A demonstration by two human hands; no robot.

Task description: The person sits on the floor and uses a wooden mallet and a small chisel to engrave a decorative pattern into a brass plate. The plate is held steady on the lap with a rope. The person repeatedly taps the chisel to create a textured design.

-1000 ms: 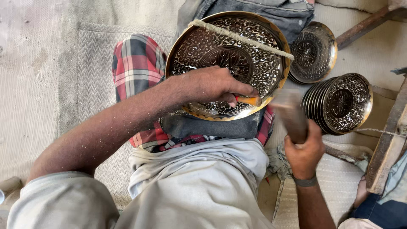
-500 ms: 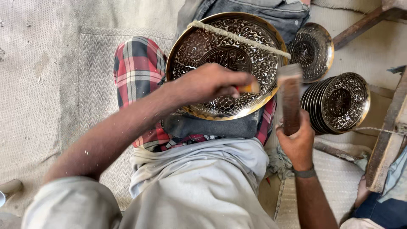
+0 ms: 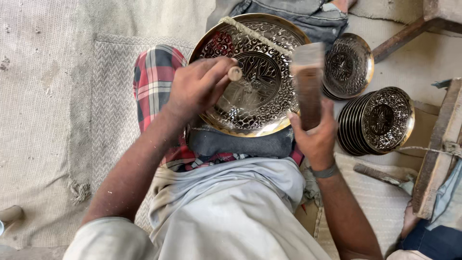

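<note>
Two hands: L hand (image 3: 197,89) w/ chisel (image 3: 234,73), R hand (image 3: 315,137) w/ mallet (image 3: 308,82)

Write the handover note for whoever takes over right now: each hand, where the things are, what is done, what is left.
Left hand: grip shut on a small chisel, its tip on the large engraved plate.
Right hand: grip shut on a wooden mallet, raised beside the chisel, blurred.
The plate leans on a dark pad in the lap, a cord across its top.
Done: most of the plate's face shows dense engraved pattern.
Left: cannot tell which parts remain unfinished.
Nearby: a stack of smaller plates on the right, another small plate behind.
</note>
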